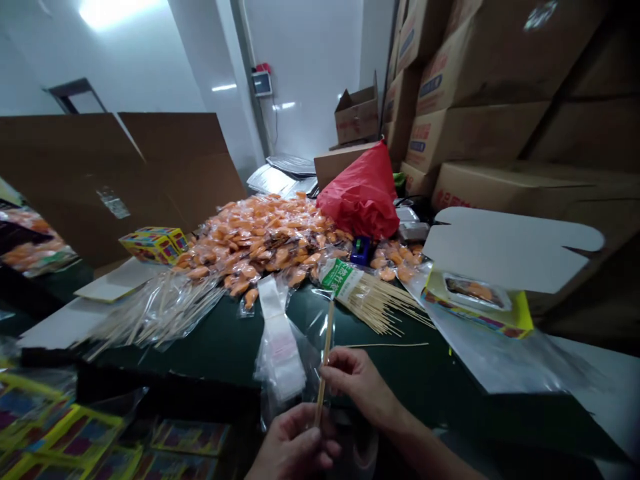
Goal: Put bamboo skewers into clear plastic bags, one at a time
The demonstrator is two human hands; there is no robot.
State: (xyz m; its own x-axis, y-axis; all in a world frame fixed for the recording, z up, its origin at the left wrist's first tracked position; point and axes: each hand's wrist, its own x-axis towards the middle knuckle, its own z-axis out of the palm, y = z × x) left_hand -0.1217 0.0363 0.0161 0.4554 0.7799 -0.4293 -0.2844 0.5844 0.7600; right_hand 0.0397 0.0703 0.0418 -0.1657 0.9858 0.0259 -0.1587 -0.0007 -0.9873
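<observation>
Item: thin pale wooden skewer (327, 350), long axis toward 12 o'clock.
Right hand (357, 383): pinched it mid-length.
Left hand (293, 443): gripped its lower end.

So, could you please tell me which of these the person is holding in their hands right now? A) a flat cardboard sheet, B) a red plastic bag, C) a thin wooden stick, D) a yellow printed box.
C: the thin wooden stick stands upright in the left hand, with the right hand pinching it too.
</observation>
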